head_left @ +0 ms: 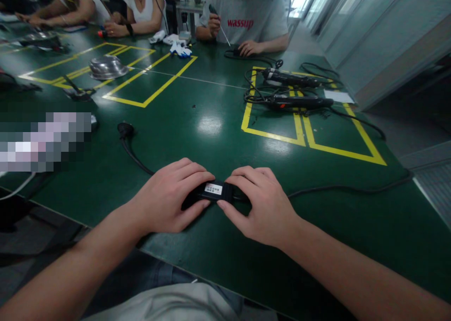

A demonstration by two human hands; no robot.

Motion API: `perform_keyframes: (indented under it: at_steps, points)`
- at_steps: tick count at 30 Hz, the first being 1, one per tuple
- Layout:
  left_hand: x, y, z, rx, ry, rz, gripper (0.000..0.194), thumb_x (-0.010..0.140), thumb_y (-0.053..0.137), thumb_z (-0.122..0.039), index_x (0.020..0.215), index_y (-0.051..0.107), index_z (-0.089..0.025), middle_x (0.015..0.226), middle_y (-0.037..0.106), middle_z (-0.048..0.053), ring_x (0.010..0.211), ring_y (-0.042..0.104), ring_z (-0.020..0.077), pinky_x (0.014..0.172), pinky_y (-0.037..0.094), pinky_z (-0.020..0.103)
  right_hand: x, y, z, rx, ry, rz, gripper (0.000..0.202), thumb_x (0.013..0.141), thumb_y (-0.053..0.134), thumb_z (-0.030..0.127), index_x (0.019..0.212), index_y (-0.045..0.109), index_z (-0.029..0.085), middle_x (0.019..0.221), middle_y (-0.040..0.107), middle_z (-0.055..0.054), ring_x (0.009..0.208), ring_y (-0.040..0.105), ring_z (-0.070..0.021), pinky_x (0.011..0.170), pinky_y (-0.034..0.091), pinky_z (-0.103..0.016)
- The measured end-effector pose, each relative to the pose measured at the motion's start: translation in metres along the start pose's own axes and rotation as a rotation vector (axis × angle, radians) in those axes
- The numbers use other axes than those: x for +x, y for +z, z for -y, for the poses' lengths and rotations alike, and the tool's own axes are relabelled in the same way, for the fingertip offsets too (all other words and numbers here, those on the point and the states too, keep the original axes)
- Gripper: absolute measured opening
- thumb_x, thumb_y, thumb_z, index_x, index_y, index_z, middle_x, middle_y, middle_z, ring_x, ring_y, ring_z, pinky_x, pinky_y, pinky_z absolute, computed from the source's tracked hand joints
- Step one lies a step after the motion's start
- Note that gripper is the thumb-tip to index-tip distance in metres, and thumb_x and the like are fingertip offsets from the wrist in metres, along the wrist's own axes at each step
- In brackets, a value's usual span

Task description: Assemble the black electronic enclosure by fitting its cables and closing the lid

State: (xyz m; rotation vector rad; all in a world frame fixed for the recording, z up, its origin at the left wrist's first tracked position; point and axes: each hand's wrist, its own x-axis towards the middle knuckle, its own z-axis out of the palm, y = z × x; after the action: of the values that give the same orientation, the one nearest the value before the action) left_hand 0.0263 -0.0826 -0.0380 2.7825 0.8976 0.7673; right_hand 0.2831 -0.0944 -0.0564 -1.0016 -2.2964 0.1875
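A small black power adapter (213, 189) with a white printed label lies on the green table near its front edge. My left hand (174, 191) grips its left part, thumb at the near side and fingers over the far side. From the right, my right hand (264, 201) pinches the other end, where the cord comes out. A black cord (334, 188) runs rightward from there. On the left, another cord leads to a black plug (126, 129) lying on the table. My fingers partly hide the adapter's ends.
Two black corded power tools (299, 101) lie across yellow tape outlines at the right. A metal bowl (107, 67) and white gloves (180, 48) are farther back. Across the table, a person (248, 22) holds a screwdriver (220, 25). Other people sit at the far left.
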Motion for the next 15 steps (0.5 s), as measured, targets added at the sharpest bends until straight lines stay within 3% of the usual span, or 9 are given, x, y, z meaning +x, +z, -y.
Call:
perform_keyframes:
  at_steps: [15]
  points:
    - [-0.0003,-0.0002,-0.0011,0.012,-0.015,-0.01,0.028,0.103,0.066,-0.029,0.126,0.07,-0.013,0.113,0.079,0.015,0.097,0.073,0.0277,0.084,0.063,0.043,-0.0002,-0.0003,0.0014,0.004,0.013,0.002,0.019,0.1,0.069,0.034,0.109,0.073,0.019,0.111,0.08,-0.012,0.101,0.075,-0.0282,0.09,0.049,-0.045]
